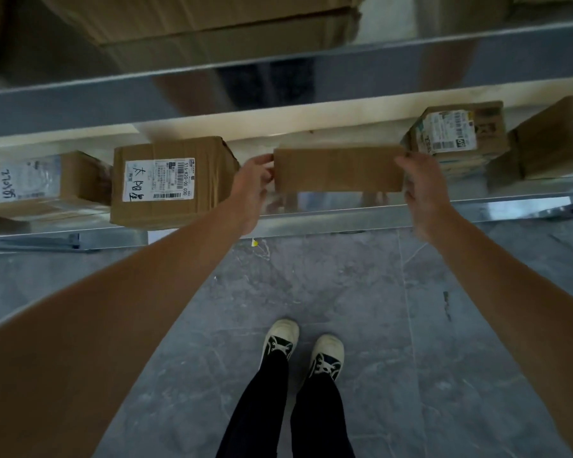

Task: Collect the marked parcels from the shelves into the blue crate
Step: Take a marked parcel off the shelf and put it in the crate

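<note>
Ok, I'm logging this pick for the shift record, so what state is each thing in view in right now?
plain brown box: held at both ends, in front of the shelf, blank face up.
left hand: grips the box's left end.
right hand: grips the box's right end.
handwritten-label parcel: on the shelf, label up, untouched.
barcode-label parcel: on the shelf, untouched.
blue crate: not in view.

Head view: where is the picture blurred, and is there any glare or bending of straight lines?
Head view: the right hand and the boxes at the far right are motion-blurred; the label on the box beside the left hand reads sharply; the metal shelf shows glare and reflections; the wide lens curves the shelf edges.
</note>
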